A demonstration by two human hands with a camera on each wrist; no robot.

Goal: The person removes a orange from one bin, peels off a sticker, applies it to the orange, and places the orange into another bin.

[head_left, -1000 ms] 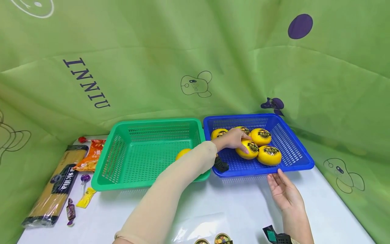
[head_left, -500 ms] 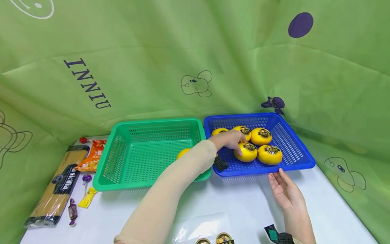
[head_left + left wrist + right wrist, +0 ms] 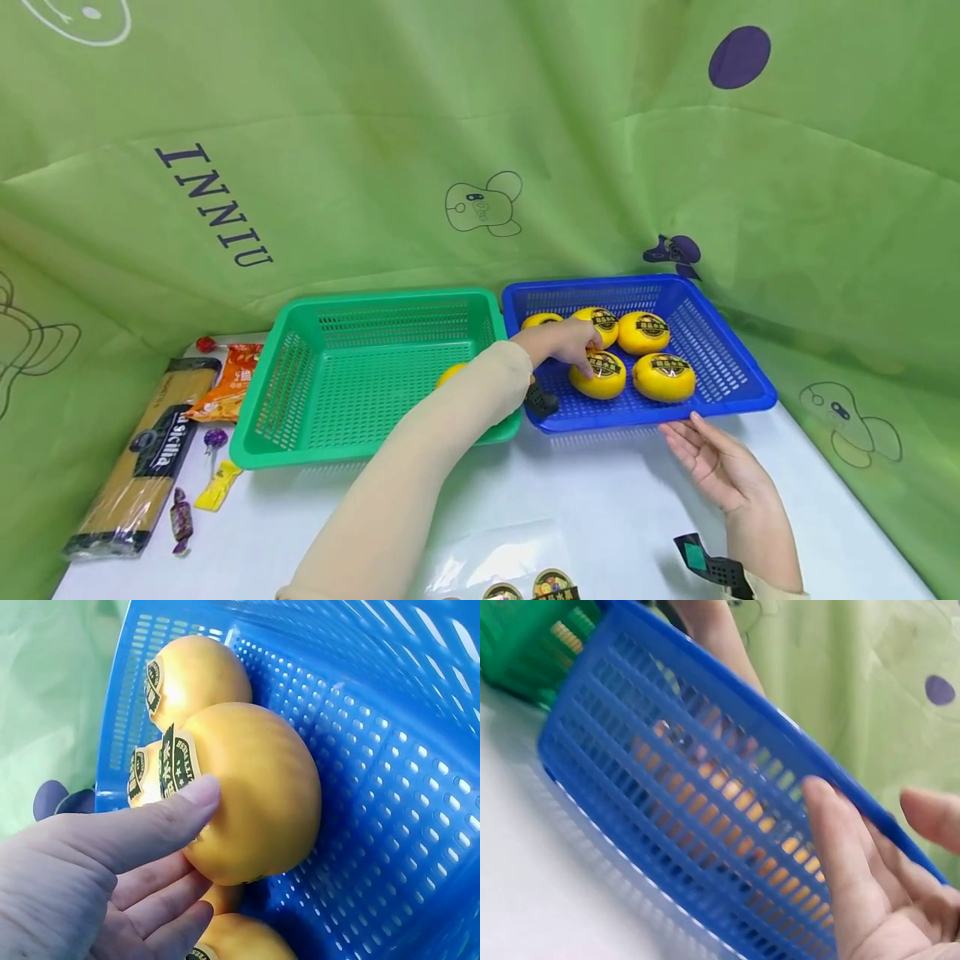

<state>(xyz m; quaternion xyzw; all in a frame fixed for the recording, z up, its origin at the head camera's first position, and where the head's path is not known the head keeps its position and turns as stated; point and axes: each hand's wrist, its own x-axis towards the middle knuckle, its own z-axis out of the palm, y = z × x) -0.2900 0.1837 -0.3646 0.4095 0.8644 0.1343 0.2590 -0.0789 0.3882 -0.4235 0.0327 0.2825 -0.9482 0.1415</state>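
Note:
My left hand (image 3: 567, 340) reaches into the blue basket (image 3: 720, 408) and holds a round yellow fruit (image 3: 598, 382) bearing a black and gold label. In the left wrist view the thumb presses on the labelled side of this fruit (image 3: 262, 795), and the fingers bend beneath it. Several more labelled yellow fruits lie around it, among them a near right one (image 3: 664, 382) and a far right one (image 3: 642, 335). Palm up, my right hand (image 3: 723, 467) rests its straight fingertips under the basket's front rim; in the right wrist view its thumb stands apart above the rim.
A green basket (image 3: 360, 458) stands to the left, with one yellow fruit (image 3: 450, 372) partly behind my sleeve. Farther left lie a long brown package (image 3: 146, 467), an orange snack bag (image 3: 228, 383) and several candies. A clear sheet with round labels (image 3: 552, 583) lies in front.
The held fruit has shifted left and slightly nearer, away from the fruit on its right, with my left hand following. My right wrist has swung right, while its fingertips stay at the rim.

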